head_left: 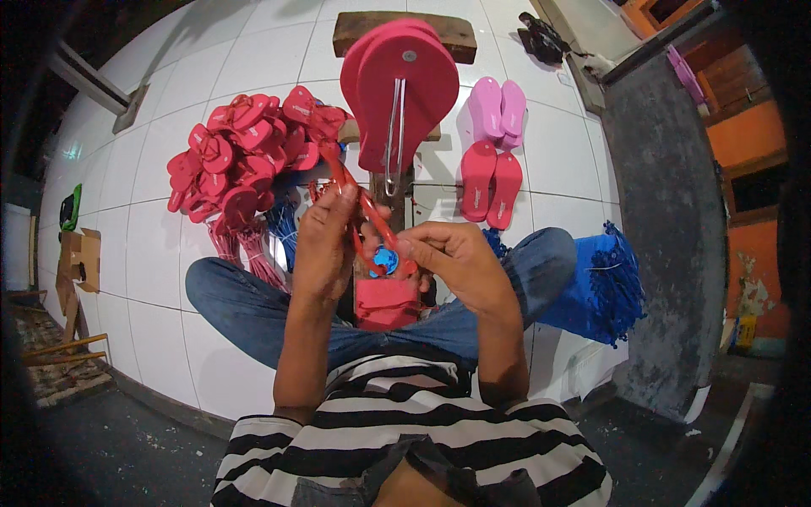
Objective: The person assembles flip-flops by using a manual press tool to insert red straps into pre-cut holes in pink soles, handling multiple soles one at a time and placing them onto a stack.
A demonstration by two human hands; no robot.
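Head view shows the left hand [325, 241] with fingers closed around a red strap [359, 198], and the right hand [456, 262] pinching the strap's lower end near a blue piece [384, 260]. Below them a red sandal sole [387, 304] rests on the lap. Farther, a red sole [401, 84] stands on a wooden post [393, 34]. A heap of red soles [245, 152] lies left on the white tiled floor [152, 237], pink sandals [494, 148] right.

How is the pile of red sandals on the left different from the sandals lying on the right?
The red pile holds many sandals heaped over each other; the right group has only four, flat in two neat pairs. The pile is all red; the right group has a pink pair and a red pair. Both lie on the white tiled floor.
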